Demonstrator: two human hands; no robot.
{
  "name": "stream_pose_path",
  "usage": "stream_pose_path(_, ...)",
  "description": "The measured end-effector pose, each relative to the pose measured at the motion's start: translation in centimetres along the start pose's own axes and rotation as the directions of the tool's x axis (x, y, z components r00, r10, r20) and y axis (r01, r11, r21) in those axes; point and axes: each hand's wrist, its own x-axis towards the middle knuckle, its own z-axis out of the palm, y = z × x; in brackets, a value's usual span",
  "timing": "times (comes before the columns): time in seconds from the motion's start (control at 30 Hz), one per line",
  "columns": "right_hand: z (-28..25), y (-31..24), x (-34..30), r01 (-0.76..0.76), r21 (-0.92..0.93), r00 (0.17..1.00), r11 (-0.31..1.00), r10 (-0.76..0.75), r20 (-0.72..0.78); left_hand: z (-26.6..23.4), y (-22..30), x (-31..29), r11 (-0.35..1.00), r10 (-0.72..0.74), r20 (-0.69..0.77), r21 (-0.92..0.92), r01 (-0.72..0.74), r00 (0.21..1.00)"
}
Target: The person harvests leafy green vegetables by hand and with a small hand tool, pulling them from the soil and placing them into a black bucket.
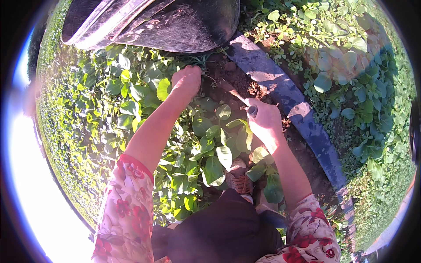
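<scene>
My left hand (187,81) is closed by the soil, at the edge of the leafy plants. Thin blue-green leaves of a small plant (199,60) stick out at its fingers; what lies inside the fist is mostly hidden. My right hand (266,120) is wrapped round a hand tool (231,91) with a dark rounded handle end and a narrow, rusty-looking blade. The blade slants up and left over bare brown soil (217,68), towards the left hand. Its exact kind cannot be told. Broad green leaves (213,168) stand between my forearms.
A large dark, dirty bucket (184,26) lies tilted just beyond my left hand. A dark strip (285,83) curves along the soil on the right, with more leafy plants (366,101) past it. My shoe (239,177) stands among the leaves below.
</scene>
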Motion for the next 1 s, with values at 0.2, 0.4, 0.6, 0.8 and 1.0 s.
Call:
stream_pose_path(0.2, 2.8, 2.1, 3.3, 0.034, 0.118, 0.991, 0.992, -0.018, -0.136, 0.4, 1.8, 0.3, 0.990, -0.063, 0.009, -0.125, 0.064, 0.998)
stream_pose_path(0.4, 0.3, 1.0, 3.4, 0.084, 0.011, 0.991, 0.996, -0.084, 0.102, -1.0, 0.9, 0.3, 0.984, -0.124, 0.065, -0.123, 0.131, 0.990)
stream_pose_path(0.6, -1.0, -0.1, 1.4, -0.008, -0.015, 0.999, 1.000, 0.009, 0.043, -0.5, 0.5, -0.1, 0.970, -0.161, 0.116, -0.164, 0.179, 0.980)
stream_pose_path(0.8, 3.5, -0.7, 7.6, 0.008, -0.034, 0.997, 0.999, -0.006, 0.076, -0.7, 2.4, -0.8, 0.961, -0.179, 0.136, -0.186, 0.202, 0.975)
stream_pose_path(1.0, 1.0, -0.7, 2.7, -0.010, 0.012, 1.000, 1.000, 0.011, -0.028, -0.2, 1.0, -2.1, 0.962, -0.184, 0.023, -0.202, 0.185, 0.983)
